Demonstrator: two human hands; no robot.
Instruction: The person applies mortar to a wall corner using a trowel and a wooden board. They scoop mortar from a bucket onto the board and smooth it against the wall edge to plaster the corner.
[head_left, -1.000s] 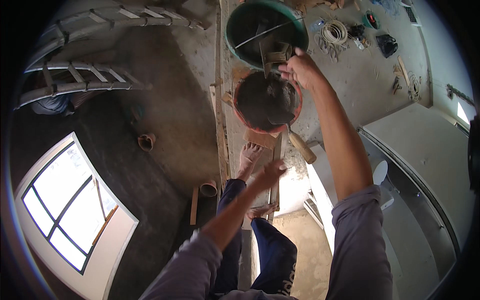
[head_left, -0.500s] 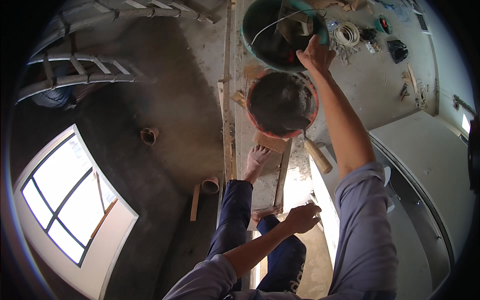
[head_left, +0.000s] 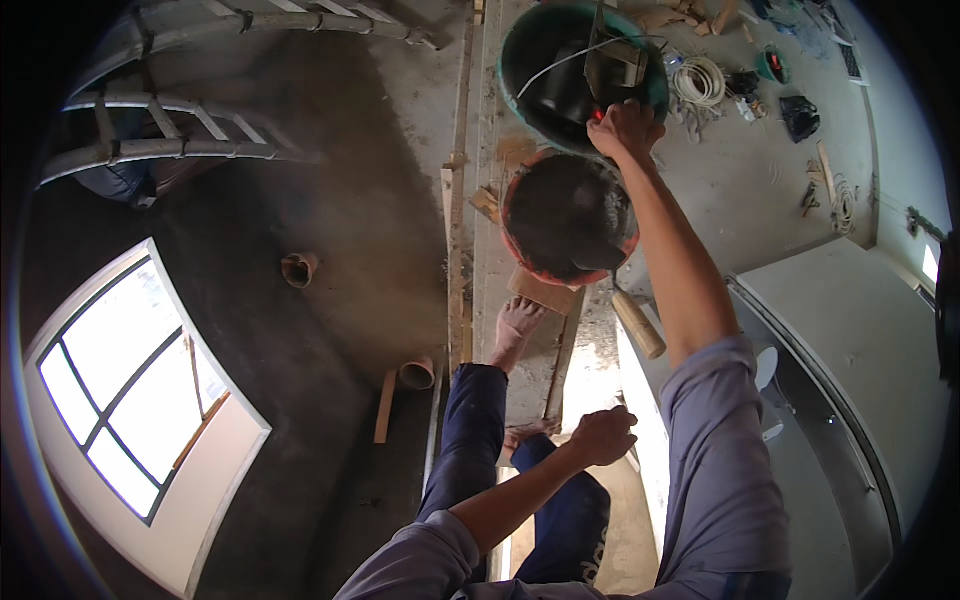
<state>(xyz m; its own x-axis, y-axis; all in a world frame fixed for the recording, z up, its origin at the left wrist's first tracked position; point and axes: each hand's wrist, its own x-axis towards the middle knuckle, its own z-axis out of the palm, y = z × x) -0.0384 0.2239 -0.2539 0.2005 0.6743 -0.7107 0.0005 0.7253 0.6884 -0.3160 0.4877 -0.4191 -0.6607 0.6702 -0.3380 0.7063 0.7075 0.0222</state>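
My right hand (head_left: 628, 130) is closed at the near right rim of a green tub (head_left: 510, 95), its fingers around the red handle (head_left: 597, 116) of a tool. A flat blade (head_left: 596, 65) rises beside it, seen nearly edge-on. Nearer to me, a red bucket (head_left: 512, 245) holds dark grey mortar (head_left: 565, 210). A trowel with a wooden handle (head_left: 638, 325) rests over that bucket's near right rim, its blade on the mortar. My left hand (head_left: 603, 437) is closed in front of my body, above my leg; whatever it may hold is hidden.
My bare foot (head_left: 518, 325) stands on a narrow plank platform (head_left: 535, 370). A ladder (head_left: 190, 150) is at the far left, and pipe stubs (head_left: 417, 373) stick out of the dark wall. Coiled hose (head_left: 697, 82) lies at the far right. A white cabinet (head_left: 850, 320) stands at right.
My right hand has closed on the red handle at the tub, and the blade there has turned more upright. My left hand has barely moved. The view has shifted slightly.
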